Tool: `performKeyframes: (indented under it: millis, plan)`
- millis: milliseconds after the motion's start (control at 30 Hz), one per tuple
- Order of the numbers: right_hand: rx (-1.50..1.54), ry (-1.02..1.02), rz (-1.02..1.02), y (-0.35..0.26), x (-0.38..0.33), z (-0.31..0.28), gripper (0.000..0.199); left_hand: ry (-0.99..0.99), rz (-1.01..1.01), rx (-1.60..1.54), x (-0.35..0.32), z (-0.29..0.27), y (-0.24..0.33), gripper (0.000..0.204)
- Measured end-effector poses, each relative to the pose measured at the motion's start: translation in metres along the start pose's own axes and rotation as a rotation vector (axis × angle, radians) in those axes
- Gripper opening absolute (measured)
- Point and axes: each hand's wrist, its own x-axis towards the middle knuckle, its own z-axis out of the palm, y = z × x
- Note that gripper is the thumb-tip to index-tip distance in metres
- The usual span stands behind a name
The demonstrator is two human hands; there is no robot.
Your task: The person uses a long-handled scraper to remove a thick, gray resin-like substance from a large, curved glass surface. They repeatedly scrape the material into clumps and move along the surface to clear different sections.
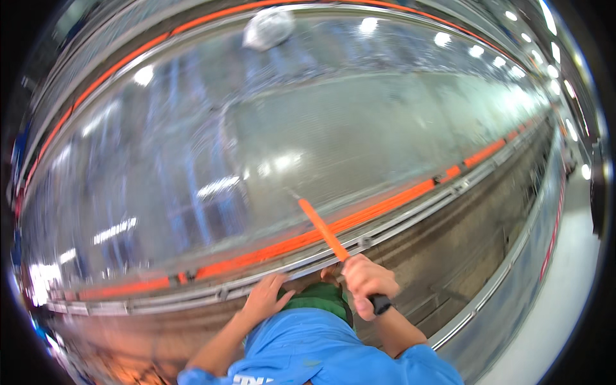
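Note:
My right hand (pixel 370 281) is closed around the black grip of a long, narrow orange tool (pixel 323 229). A thin pale tip sticks out at its far end, over the table surface; blur hides its exact kind. The tool slants up and left across the table's near edge. Lower left of it, my left hand (pixel 264 299) is empty, with its fingers apart, close to the metal rail (pixel 224 294) along the near edge. Beyond both hands lies a shiny, clear plastic film (pixel 192 147) spread over the long table. A smoother greenish sheet area (pixel 359 128) adjoins it.
Orange strips (pixel 256 261) run along the table's near and far edges. A crumpled clear plastic bundle (pixel 269 29) lies at the far edge. On the near side is a brown floor strip (pixel 443 256), bounded at right by a metal-edged barrier (pixel 507 289) and a pale walkway (pixel 545 321).

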Motion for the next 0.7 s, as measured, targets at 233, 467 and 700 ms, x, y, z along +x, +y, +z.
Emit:
performKeyframes:
  millis: [233, 467, 700]
  plan:
    - [-0.155, -0.436, 0.144, -0.025, -0.042, 0.043, 0.018, 0.304, 0.421, 0.033, 0.103, -0.022, -0.017, 0.057]
    - [-0.312, -0.624, 0.202, -0.044, -0.087, 0.049, 0.014, 0.063, 0.505, -0.046, 0.14, 0.032, -0.06, 0.027]
    - [-0.238, -0.277, 0.207, -0.065, -0.162, 0.054, 0.019, 0.451, 0.431, -0.193, 0.113, 0.066, -0.054, 0.032]
